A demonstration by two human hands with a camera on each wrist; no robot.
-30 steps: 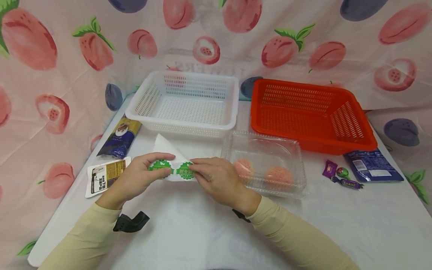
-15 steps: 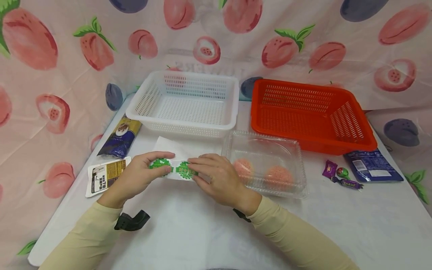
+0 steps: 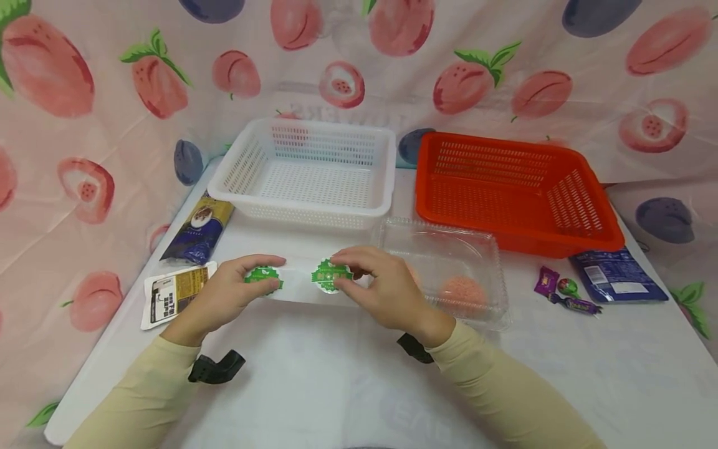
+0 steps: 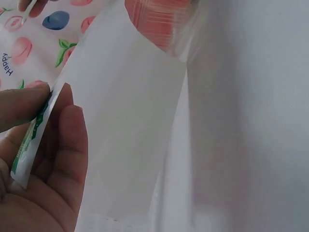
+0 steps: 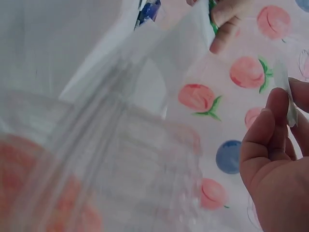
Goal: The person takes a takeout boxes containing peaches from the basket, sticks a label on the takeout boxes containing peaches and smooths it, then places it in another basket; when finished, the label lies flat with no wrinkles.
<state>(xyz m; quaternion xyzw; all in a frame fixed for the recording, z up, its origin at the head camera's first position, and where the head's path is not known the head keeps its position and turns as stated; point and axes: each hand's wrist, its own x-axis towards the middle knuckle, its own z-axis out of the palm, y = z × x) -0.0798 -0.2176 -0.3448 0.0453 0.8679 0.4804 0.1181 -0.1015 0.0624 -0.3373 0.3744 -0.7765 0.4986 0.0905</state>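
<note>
My left hand (image 3: 224, 299) pinches a white backing strip (image 3: 297, 280) between thumb and fingers. On the strip, by the thumb, is a green round sticker (image 3: 263, 272). In my right hand (image 3: 387, 290), thumb and fingers pinch a second green round sticker (image 3: 325, 274), its white edge standing away from the strip. The right wrist view shows that peeled sticker (image 5: 285, 92) edge-on, with the strip apart from it in the left hand (image 5: 227, 19). Beside the right hand lies a clear plastic box (image 3: 499, 268) with pink round items (image 3: 464, 292) inside, one partly hidden by that hand.
A white basket (image 3: 314, 209) and a red basket (image 3: 521, 234) stand at the back. On the left lie a purple-gold packet (image 3: 199, 231) and a white-gold pouch (image 3: 176, 293). To the right are several small candies (image 3: 566, 288) and a blue pouch (image 3: 622, 274).
My right hand has come away rightward with one sticker, widening the gap between the two green stickers. The left hand has stayed nearly in place; the strip's raised white corner has dropped from sight.
</note>
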